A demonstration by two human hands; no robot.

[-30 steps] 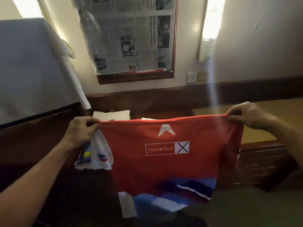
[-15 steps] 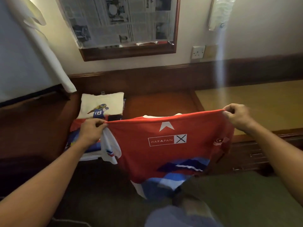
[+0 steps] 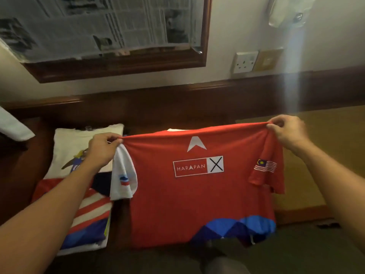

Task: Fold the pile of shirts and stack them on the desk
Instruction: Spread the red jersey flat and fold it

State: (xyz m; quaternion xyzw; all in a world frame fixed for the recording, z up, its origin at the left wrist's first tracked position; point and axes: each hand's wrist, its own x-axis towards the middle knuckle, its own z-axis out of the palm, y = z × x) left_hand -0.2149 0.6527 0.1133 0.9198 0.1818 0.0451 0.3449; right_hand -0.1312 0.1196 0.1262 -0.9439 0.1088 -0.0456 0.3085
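The red shirt (image 3: 197, 196) hangs in the air over the near edge of the bench (image 3: 333, 155), spread out wide. The left hand (image 3: 102, 151) pinches its left shoulder and the right hand (image 3: 288, 131) pinches its right shoulder. It looks thin, soft and light, so I think it would flop and crease if let go. The shoulders seem the best spots to hold, as the cloth then hangs flat. A pile of folded shirts (image 3: 90, 216) lies on the bench just to the left.
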